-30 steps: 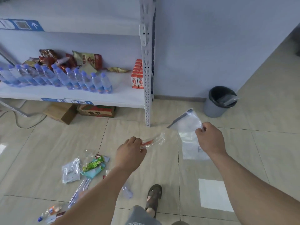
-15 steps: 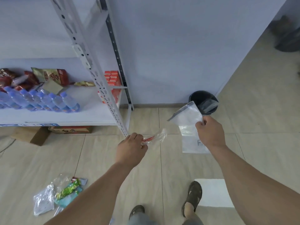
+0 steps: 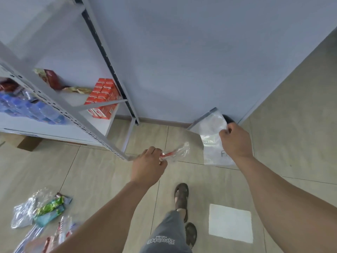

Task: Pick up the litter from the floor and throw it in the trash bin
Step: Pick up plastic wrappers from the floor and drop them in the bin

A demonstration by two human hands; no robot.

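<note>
— What is the left hand [image 3: 148,166] doing?

— Its fingers are shut tight on a clear wrapper with red on it [image 3: 175,153]. The wrapper sticks out to the right, up in the air over the floor tiles [image 3: 91,170].

— And the right hand [image 3: 235,141]?

— Its fingers are pinched on a big clear plastic bag [image 3: 211,136]. The bag hangs down from the hand, and one edge sticks up to the left.

— Where is the trash bin [image 3: 228,119]?

— Down by the wall, right behind the bag and the right hand. Only a small dark bit of it shows, so most of it is hidden.

— Is more litter on the floor?

— Yes, a litter pile [image 3: 43,210] lies at the lower left, well apart from the bin. It has clear bags and a green wrapper in it.

— What else is there?

— A white shelf [image 3: 102,123] on the left, with red boxes [image 3: 103,96] and blue-capped bottles [image 3: 27,108] on it. A foot in a brown sandal [image 3: 181,195] steps forward between the two arms. A white paper sheet [image 3: 230,222] lies flat on the tiles just right of it.
</note>
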